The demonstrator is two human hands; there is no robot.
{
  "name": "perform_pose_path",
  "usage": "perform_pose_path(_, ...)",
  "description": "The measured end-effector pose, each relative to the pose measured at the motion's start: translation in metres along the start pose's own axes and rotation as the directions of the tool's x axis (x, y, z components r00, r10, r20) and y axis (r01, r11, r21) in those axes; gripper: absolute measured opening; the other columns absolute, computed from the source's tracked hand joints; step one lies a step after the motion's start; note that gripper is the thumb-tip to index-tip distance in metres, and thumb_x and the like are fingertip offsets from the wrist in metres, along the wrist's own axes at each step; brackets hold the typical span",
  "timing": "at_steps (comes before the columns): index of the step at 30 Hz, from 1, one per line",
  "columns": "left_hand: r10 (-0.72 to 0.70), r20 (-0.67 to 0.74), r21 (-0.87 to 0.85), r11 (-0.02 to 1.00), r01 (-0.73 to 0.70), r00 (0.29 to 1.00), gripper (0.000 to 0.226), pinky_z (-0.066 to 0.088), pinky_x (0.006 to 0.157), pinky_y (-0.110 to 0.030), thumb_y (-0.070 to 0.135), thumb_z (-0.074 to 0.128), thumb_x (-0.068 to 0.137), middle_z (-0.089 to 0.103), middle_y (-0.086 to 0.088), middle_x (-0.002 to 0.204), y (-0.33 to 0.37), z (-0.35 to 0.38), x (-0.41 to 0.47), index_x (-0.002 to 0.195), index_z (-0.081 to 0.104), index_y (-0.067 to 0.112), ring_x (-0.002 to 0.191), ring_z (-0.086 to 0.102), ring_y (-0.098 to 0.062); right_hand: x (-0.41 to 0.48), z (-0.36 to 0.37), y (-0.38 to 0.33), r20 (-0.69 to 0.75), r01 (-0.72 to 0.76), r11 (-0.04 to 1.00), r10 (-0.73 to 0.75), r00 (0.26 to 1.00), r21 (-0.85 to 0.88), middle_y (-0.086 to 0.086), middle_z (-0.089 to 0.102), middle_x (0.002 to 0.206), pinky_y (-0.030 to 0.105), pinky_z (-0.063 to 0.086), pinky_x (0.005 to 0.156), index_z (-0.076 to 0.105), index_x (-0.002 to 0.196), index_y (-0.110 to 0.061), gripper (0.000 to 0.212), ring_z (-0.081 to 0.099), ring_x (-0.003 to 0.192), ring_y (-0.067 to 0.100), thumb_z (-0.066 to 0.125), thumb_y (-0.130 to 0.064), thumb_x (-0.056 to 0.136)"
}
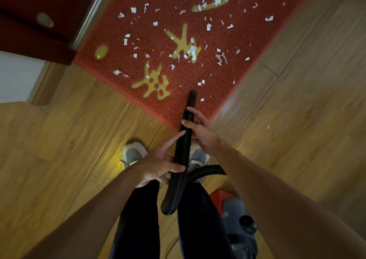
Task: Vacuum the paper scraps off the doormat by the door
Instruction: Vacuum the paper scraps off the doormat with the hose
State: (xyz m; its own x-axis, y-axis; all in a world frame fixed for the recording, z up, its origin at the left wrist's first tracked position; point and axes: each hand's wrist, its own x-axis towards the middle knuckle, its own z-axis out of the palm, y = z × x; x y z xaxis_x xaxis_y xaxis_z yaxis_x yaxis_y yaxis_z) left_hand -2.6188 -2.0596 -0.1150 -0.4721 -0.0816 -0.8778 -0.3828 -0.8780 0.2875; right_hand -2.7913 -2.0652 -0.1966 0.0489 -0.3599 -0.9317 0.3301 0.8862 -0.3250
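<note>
**Hose tip at the near corner of the doormat**

The red doormat lies at an angle, and one of its corners points toward the person. Its far left edge lies along the metal strip at the foot of the dark door. To the right of the mat and to the left of the feet the wooden floor is open and wide.

White paper scraps are spread over nearly the whole mat, thicker toward the far side and around the yellow signs. A few lie just beside the nozzle. One small scrap lies alone on the floor, to the right of the mat.

The black ribbed hose runs from between the legs up to the mat. The nozzle is over the mat near its front corner; if it touches the surface, I cannot tell.

The left hand grips the hose lower down, with the thumb wrapped across it and the index finger stretched along the ribs. The right hand holds the hose higher, close to the nozzle, with its fingers a little apart and laid over the hose.

The vacuum cleaner, red and grey, stands on the floor at the person's right leg. What is inside it is not visible. Two light shoes stand just before the mat corner.
</note>
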Motion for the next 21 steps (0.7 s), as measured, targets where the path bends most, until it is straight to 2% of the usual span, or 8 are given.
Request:
perform_pose_path(2, -0.002, 0.013, 0.004, 1.0, 0.002, 1.0, 0.094, 0.061, 0.078, -0.049, -0.001, 0.07, 0.087, 0.077, -0.003, 0.094, 0.004, 0.003, 0.003, 0.139, 0.03, 0.066, 0.095, 0.074, -0.021, -0.001, -0.005, -0.001, -0.009, 0.008, 1.0, -0.008, 1.0, 0.009, 0.003, 0.062, 0.114, 0.035, 0.058, 0.067, 0.057, 0.132, -0.029, 0.047, 0.065, 0.097, 0.018, 0.065, -0.007, 0.091)
perform_pose_path(5, -0.006, 0.013, 0.002, 1.0, 0.006, 1.0, 0.094, 0.061, 0.076, -0.047, -0.001, 0.07, 0.087, 0.077, -0.002, 0.094, 0.006, 0.003, 0.005, 0.139, 0.03, 0.066, 0.095, 0.074, -0.02, 0.0, -0.008, -0.003, 0.004, 0.021, 1.0, -0.021, 1.0, 0.015, 0.004, 0.062, 0.116, 0.034, 0.058, 0.066, 0.055, 0.134, -0.028, 0.048, 0.065, 0.099, 0.019, 0.065, -0.008, 0.092)
perform_pose_path(9, 0.007, -0.008, -0.007, 1.0, -0.007, 1.0, 0.095, 0.056, 0.086, -0.059, 0.0, 0.071, 0.087, 0.077, -0.002, 0.093, 0.004, -0.004, 0.001, 0.14, 0.028, 0.067, 0.097, 0.074, -0.023, 0.006, 0.003, -0.01, 0.019, 0.017, 0.999, -0.016, 1.0, -0.048, 0.01, 0.058, 0.124, 0.035, 0.057, 0.068, 0.057, 0.133, -0.031, 0.048, 0.065, 0.097, 0.021, 0.066, -0.009, 0.091)
perform_pose_path(11, 0.01, -0.029, -0.01, 1.0, -0.011, 1.0, 0.096, 0.055, 0.088, -0.061, 0.002, 0.072, 0.086, 0.078, -0.002, 0.093, 0.002, -0.01, -0.003, 0.141, 0.026, 0.066, 0.097, 0.074, -0.023, 0.009, 0.013, -0.013, 0.064, 0.012, 0.995, -0.006, 0.998, -0.099, 0.01, 0.058, 0.124, 0.038, 0.058, 0.071, 0.054, 0.136, -0.031, 0.051, 0.066, 0.095, 0.02, 0.066, -0.009, 0.091)
perform_pose_path(16, 0.003, -0.065, -0.043, 0.999, -0.005, 0.998, 0.094, 0.057, 0.087, -0.054, 0.002, 0.069, 0.088, 0.078, -0.003, 0.096, -0.005, -0.017, -0.01, 0.142, 0.025, 0.065, 0.097, 0.074, -0.022, 0.015, 0.027, -0.014, 0.107, 0.001, 0.977, 0.022, 0.994, -0.211, 0.01, 0.059, 0.128, 0.041, 0.058, 0.079, 0.05, 0.137, -0.036, 0.054, 0.067, 0.098, 0.019, 0.067, -0.013, 0.091)
perform_pose_path(19, -0.004, -0.058, -0.036, 0.999, 0.002, 0.998, 0.094, 0.059, 0.08, -0.048, 0.001, 0.069, 0.088, 0.078, 0.0, 0.09, -0.006, -0.013, -0.01, 0.141, 0.025, 0.065, 0.092, 0.075, -0.019, 0.012, 0.022, -0.011, 0.102, 0.002, 0.974, 0.022, 0.995, -0.228, 0.008, 0.059, 0.126, 0.04, 0.056, 0.079, 0.05, 0.137, -0.036, 0.054, 0.065, 0.101, 0.02, 0.067, -0.014, 0.091)
perform_pose_path(21, -0.014, -0.044, -0.028, 1.0, 0.013, 0.999, 0.093, 0.06, 0.079, -0.048, 0.001, 0.069, 0.089, 0.078, -0.001, 0.091, -0.006, -0.007, -0.007, 0.14, 0.027, 0.066, 0.093, 0.075, -0.02, 0.009, 0.015, -0.008, 0.079, -0.003, 0.979, 0.019, 0.997, -0.202, 0.007, 0.059, 0.124, 0.04, 0.056, 0.078, 0.051, 0.135, -0.036, 0.052, 0.065, 0.1, 0.02, 0.067, -0.014, 0.091)
